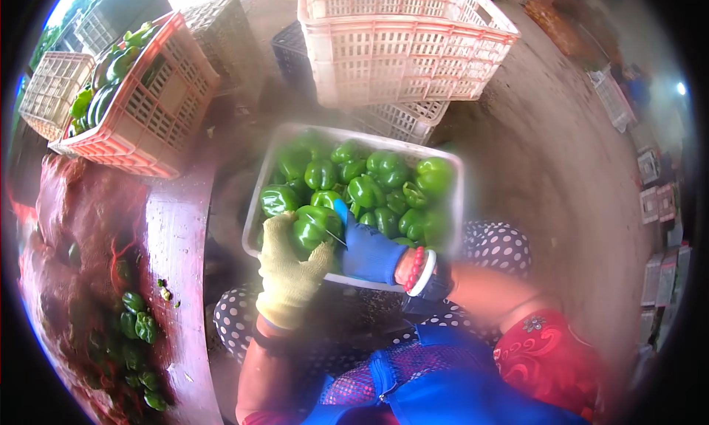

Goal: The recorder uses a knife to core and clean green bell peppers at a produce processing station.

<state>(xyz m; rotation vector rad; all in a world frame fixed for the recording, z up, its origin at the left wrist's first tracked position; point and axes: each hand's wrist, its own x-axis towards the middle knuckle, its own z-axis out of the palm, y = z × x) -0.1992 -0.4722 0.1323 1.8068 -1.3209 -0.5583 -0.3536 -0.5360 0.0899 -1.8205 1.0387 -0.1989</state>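
Observation:
My left hand (291,270), in a pale yellow knit glove, grips a large green bell pepper (314,225) from its left side and below. My right hand (372,252) wears a blue glove and holds a small knife, whose thin blade (335,238) lies against that pepper's right side. The handle is hidden in my fingers. Both hands are over the near part of a white plastic crate (457,203), which is filled with green bell peppers (365,190). Some of the peppers at the crate's edges look blurred.
Beyond the crate stands a large pale pink crate (410,54) on other crates. An orange-pink crate (160,109) of green peppers is at the upper left. Red mesh sacks (72,248) and loose peppers (133,320) lie on a board (180,248) to my left.

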